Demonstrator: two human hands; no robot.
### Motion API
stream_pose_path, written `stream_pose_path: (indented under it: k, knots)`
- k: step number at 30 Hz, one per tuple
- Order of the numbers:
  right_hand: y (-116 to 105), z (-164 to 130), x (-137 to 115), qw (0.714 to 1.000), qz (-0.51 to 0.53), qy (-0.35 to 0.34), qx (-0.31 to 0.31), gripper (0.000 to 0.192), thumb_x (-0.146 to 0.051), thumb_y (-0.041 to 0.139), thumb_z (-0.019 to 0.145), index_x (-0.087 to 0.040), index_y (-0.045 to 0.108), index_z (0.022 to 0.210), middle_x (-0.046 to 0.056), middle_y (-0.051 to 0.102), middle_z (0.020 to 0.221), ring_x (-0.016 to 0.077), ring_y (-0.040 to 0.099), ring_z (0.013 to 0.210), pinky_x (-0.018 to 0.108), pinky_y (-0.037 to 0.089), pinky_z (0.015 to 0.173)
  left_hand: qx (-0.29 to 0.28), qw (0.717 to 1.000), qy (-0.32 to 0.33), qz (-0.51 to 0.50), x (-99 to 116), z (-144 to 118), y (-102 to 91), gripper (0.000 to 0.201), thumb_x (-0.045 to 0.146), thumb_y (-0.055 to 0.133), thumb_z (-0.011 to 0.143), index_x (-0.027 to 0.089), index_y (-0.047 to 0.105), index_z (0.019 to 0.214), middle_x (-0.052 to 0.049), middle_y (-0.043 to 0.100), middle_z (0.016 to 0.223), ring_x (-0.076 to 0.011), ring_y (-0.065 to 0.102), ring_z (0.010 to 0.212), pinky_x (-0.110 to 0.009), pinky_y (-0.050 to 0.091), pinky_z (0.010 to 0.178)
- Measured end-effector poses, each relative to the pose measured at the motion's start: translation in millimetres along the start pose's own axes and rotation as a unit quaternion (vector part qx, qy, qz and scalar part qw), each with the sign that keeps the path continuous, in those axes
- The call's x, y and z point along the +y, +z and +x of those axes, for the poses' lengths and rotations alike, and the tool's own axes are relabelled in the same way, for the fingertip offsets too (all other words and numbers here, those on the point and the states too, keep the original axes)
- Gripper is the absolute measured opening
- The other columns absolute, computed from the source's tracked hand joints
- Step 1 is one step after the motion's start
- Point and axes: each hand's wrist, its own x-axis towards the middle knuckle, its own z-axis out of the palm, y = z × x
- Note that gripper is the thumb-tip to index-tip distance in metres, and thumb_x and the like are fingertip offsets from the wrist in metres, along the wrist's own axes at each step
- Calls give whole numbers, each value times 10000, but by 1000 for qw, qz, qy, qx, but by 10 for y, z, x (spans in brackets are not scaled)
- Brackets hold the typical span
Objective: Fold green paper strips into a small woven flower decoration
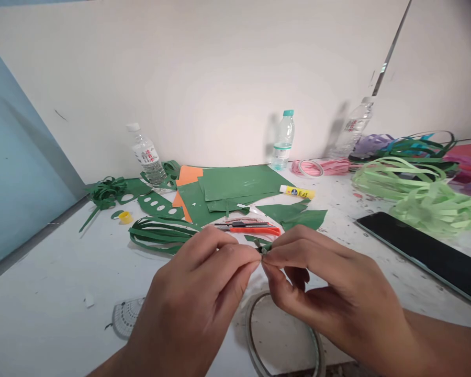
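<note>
My left hand [196, 293] and my right hand [329, 285] meet at the fingertips above the white table [63, 272]. Together they pinch a tiny dark green paper piece [264, 248]; most of it is hidden by the fingers. Just beyond the fingertips lie an orange utility knife [255, 229] and a thin tool beside it. Dark green paper sheets [235, 186] and an orange sheet [188, 175] are spread behind the knife. A bundle of dark green paper strips [157, 233] lies to the left of my hands.
A yellow glue stick [297, 192], three water bottles [283, 139], pink tape rolls [317, 167], light green strip bundles [427, 196] and a black tablet [427, 251] sit at right. A protractor [127, 317] and a ring [282, 335] lie under my hands. A yellow cap [125, 217] lies at left.
</note>
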Motion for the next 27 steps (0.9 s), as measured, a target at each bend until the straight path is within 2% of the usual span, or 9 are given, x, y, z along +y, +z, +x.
stream_pose_path:
  k: [27]
  knots:
    - [15, 19, -4, 1000, -12, -3, -14, 188, -26, 562, 871, -214, 564, 873, -9, 618, 717, 104, 550, 624, 188, 440, 519, -3, 1000, 2, 18, 32, 46, 18, 176, 68, 538, 922, 208, 631, 871, 30, 626, 869, -83, 615, 840, -159, 470, 830]
